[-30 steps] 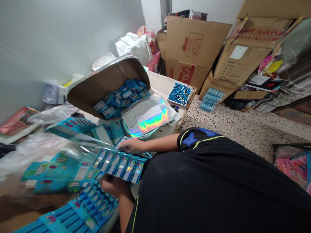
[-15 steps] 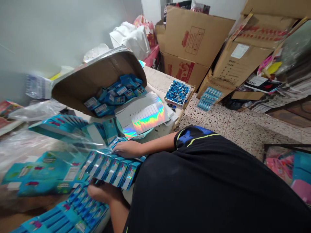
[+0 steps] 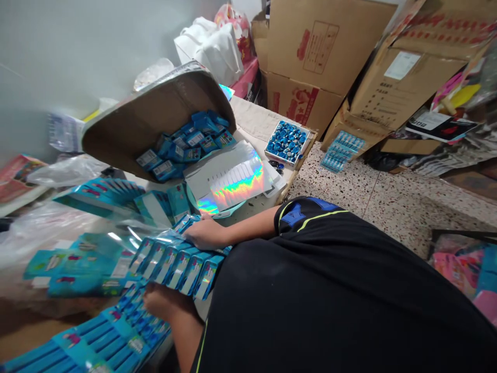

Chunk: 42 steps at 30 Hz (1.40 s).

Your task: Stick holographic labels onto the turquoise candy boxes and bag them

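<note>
- Fingers of your right hand (image 3: 205,232) bend over the top of a row of narrow, glossy blue boxes with pale front panels (image 3: 174,267); whether they pinch it or merely press cannot be told
- Your left hand (image 3: 159,300) curls beside the row's lower edge, its fingertips hidden, so what they grip cannot be told
- That row lies tilted between your hands, one end close to your black shirt (image 3: 295,290); expect it to be light, each box fairly stiff, the whole apt to splay where boxes meet
- Its glossy faces and the clear, crinkled plastic film (image 3: 130,232) at its left look slippery; you would likely hold best by squeezing both ends inward with flat fingers, as thin walls could dent
- Room looks tight below, where a second bundle of long blue boxes (image 3: 104,336) sits, and leftward, where flat printed teal cartons (image 3: 77,269) lie
- Past your right hand, shiny rainbow-silver sheets (image 3: 236,184) lie before a brown, round-cornered open tray (image 3: 155,111) of loose blue packs (image 3: 194,140); its wall would block a wide sweep
- Farther off, a small white box of blue caps (image 3: 287,142) stands near the pale table's edge (image 3: 300,163), above speckled floor (image 3: 337,191); keep your elbow from swinging there
</note>
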### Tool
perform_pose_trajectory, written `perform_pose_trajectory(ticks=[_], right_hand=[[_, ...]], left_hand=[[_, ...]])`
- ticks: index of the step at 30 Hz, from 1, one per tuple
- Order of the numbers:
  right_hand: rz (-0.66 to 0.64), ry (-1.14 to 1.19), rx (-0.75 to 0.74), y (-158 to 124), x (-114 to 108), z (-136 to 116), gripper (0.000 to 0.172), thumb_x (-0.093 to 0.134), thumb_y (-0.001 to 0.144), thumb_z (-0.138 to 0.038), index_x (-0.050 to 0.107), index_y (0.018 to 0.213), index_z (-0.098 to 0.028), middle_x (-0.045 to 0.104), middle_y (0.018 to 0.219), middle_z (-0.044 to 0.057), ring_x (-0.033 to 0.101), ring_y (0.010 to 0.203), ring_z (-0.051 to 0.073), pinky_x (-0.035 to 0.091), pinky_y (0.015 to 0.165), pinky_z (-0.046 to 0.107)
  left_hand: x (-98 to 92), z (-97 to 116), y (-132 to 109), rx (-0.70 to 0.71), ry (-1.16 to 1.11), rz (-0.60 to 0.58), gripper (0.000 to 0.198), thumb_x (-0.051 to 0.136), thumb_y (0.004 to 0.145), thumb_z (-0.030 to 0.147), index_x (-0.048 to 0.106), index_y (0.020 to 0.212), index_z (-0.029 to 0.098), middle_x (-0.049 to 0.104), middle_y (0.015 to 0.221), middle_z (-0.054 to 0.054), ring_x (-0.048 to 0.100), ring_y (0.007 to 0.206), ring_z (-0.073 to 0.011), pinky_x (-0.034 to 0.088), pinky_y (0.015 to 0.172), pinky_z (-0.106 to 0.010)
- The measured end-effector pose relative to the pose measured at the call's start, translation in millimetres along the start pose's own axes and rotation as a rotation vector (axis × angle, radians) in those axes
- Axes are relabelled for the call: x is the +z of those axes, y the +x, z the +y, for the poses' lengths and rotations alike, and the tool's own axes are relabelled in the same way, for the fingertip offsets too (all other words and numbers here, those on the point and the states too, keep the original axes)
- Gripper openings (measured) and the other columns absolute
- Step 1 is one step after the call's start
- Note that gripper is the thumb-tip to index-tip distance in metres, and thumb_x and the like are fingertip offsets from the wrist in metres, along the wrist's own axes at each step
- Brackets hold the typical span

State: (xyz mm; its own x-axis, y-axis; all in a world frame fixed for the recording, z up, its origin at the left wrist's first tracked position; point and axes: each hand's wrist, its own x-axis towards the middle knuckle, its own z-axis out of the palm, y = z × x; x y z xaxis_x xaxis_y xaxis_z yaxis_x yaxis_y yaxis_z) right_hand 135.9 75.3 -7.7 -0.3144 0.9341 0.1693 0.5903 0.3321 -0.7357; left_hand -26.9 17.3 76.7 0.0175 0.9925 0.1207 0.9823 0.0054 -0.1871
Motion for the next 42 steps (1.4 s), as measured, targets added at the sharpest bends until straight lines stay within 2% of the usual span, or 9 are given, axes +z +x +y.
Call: perform_pose_trajectory(ticks=[3, 8, 12, 16, 21, 25, 28, 38, 42], right_hand=[[-0.063, -0.141, -0.029, -14, -6, -3, 0.019, 0.051, 0.093, -0.014, 0.071, 0.092, -0.016, 0.077, 0.099, 0.01, 0.066, 0.091, 0.025, 0.031, 0.083, 0.036], [-0.178, -0.191, -0.014, -45, -18, -15, 0.021, 0.052, 0.09, -0.008, 0.072, 0.088, -0.014, 0.077, 0.095, 0.012, 0.066, 0.09, 0.024, 0.029, 0.088, 0.037], [-0.216, -0.218, -0.083, -66, -19, -12, 0.023, 0.05, 0.09, -0.007, 0.071, 0.084, -0.013, 0.076, 0.087, 0.012, 0.063, 0.08, 0.022, 0.025, 0.083, 0.038], [-0.24, -0.231, -0.208, -86, -19, -7, 0.022, 0.049, 0.093, -0.013, 0.069, 0.084, -0.014, 0.074, 0.08, 0.009, 0.056, 0.07, 0.018, 0.022, 0.079, 0.037], [-0.291, -0.292, -0.226, -94, -26, -11, 0.033, 0.042, 0.102, -0.023, 0.068, 0.085, -0.015, 0.074, 0.081, 0.009, 0.057, 0.071, 0.019, 0.024, 0.079, 0.037], [-0.272, -0.267, -0.177, -86, -25, -19, 0.032, 0.043, 0.101, -0.022, 0.064, 0.122, -0.011, 0.076, 0.109, 0.015, 0.064, 0.086, 0.023, 0.03, 0.077, 0.036], [-0.353, -0.252, -0.184, -82, -23, -23, 0.037, 0.04, 0.1, -0.017, 0.058, 0.131, -0.007, 0.075, 0.11, 0.017, 0.064, 0.084, 0.023, 0.032, 0.072, 0.035], [-0.573, -0.32, -0.321, -96, -49, -34, 0.033, 0.05, 0.092, -0.015, 0.066, 0.121, -0.008, 0.076, 0.089, 0.014, 0.058, 0.068, 0.02, 0.03, 0.067, 0.034], [-0.624, -0.314, -0.341, -98, -61, -39, 0.029, 0.046, 0.097, -0.015, 0.066, 0.118, -0.01, 0.075, 0.085, 0.013, 0.058, 0.065, 0.019, 0.033, 0.068, 0.034]], left_hand=[[1.3, -2, -13, 0.054, -0.018, -0.071, 0.044, 0.05, 0.086, 0.056, 0.051, 0.06, 0.021, 0.06, 0.06, -0.01, 0.065, 0.067, -0.0351, 0.048, 0.061, -0.042], [18.0, -19, -50, 0.042, -0.059, -0.233, 0.013, 0.052, 0.078, 0.016, 0.064, 0.078, 0.014, 0.068, 0.085, -0.019, 0.068, 0.082, -0.0346, 0.047, 0.072, -0.04], [25.2, -27, -71, 0.092, -0.125, -0.334, 0.018, 0.056, 0.082, 0.017, 0.072, 0.09, 0.014, 0.07, 0.101, -0.018, 0.065, 0.102, -0.0327, 0.044, 0.09, -0.04], [26.9, -28, -89, 0.087, -0.197, -0.386, 0.019, 0.059, 0.086, 0.02, 0.075, 0.096, 0.016, 0.07, 0.105, -0.016, 0.064, 0.105, -0.0304, 0.043, 0.092, -0.038], [28.6, -25, -106, -0.056, -0.241, -0.356, 0.021, 0.058, 0.09, 0.023, 0.075, 0.097, 0.015, 0.07, 0.107, -0.017, 0.066, 0.096, -0.0301, 0.045, 0.082, -0.038], [33.7, -22, -112, -0.209, -0.297, -0.272, 0.03, 0.057, 0.091, 0.027, 0.069, 0.117, 0.015, 0.071, 0.11, -0.015, 0.067, 0.096, -0.0284, 0.047, 0.08, -0.036], [38.1, -23, -115, -0.267, -0.402, -0.193, 0.026, 0.05, 0.094, 0.025, 0.069, 0.108, 0.016, 0.071, 0.103, -0.014, 0.067, 0.098, -0.0274, 0.048, 0.084, -0.034], [49.4, -45, -137, 0.263, -0.555, -0.178, 0.022, 0.051, 0.087, 0.027, 0.072, 0.086, 0.02, 0.073, 0.093, -0.017, 0.067, 0.095, -0.031, 0.049, 0.101, -0.053], [54.1, -51, -146, 0.343, -0.602, -0.212, 0.029, 0.048, 0.094, 0.033, 0.073, 0.088, 0.019, 0.074, 0.096, -0.018, 0.069, 0.096, -0.0315, 0.053, 0.099, -0.053]])
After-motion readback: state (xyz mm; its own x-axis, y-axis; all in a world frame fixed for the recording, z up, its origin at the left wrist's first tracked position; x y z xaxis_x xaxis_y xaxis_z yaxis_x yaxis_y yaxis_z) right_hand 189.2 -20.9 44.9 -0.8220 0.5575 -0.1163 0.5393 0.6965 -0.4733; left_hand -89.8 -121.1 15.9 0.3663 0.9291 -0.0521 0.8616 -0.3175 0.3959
